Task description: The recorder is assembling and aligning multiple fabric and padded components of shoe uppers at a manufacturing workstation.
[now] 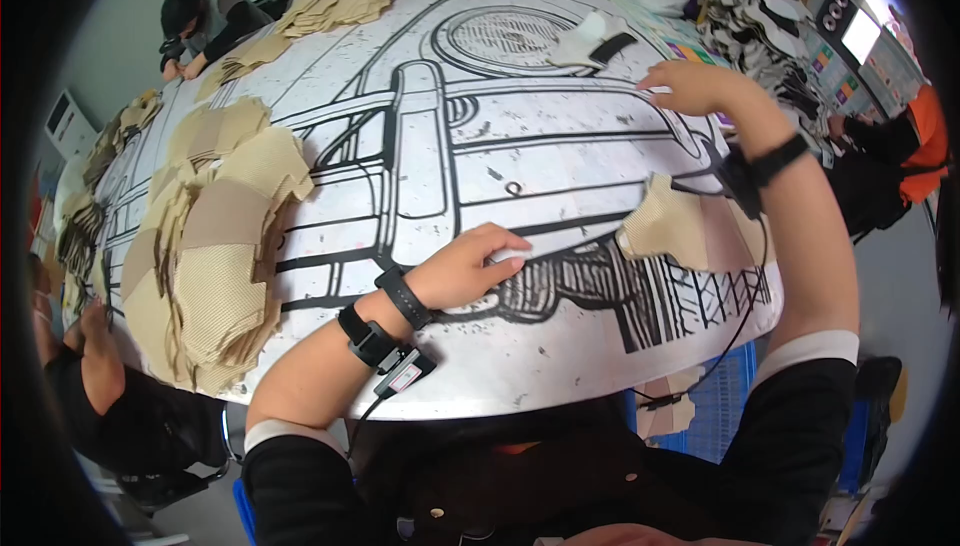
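My left hand [470, 264] hovers over or rests on the middle of the printed table top [520, 386]; its fingers are stretched out, thumb apart, and nothing is in it. Farther out to the right, my right hand [690, 86] is held with loosely bent fingers and appears to hold nothing. Closest to its fingertips is a white fabric piece with a black patch [595, 41]. A single beige mesh fabric piece with a brown band [690, 221] lies near the table's right front, beside my right forearm.
Layered stacks of beige mesh pieces [225, 236] cover the table's left side; another pile [340, 4] lies at the back. Black-and-white pieces [760, 21] are heaped at the far right. Several people sit around the table. A blue crate [710, 411] stands below the front edge.
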`<action>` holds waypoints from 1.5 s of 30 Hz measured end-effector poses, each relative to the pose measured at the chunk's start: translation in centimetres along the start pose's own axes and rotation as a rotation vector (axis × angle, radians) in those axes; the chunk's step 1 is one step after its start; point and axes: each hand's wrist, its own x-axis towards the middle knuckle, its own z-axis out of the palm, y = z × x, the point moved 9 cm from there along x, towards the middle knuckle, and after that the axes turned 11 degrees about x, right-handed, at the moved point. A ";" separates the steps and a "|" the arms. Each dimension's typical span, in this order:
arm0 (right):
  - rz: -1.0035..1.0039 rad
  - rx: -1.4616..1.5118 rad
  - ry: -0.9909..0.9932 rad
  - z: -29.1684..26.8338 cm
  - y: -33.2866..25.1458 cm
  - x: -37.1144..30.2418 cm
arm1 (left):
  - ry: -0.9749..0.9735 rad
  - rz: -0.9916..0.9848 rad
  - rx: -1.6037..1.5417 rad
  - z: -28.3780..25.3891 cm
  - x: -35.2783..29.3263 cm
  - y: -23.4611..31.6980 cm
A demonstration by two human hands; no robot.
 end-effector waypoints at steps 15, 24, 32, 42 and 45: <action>0.410 -0.146 0.235 6.6 -1.5 18.2 | 0.117 -0.084 -0.525 -1.1 0.1 -3.7; 0.465 -0.153 0.212 6.3 0.2 20.6 | 0.209 -0.037 -0.212 -2.1 0.2 -2.8; 0.591 -0.012 0.464 6.5 1.9 19.5 | 0.262 -0.041 -0.201 -2.3 -0.1 -2.8; 0.049 0.120 0.726 4.7 1.0 21.1 | 0.174 -0.137 -0.334 -1.2 0.9 -3.5; -0.066 0.206 0.674 2.9 -9.1 18.7 | 0.245 -0.133 -0.188 -1.9 0.5 -3.7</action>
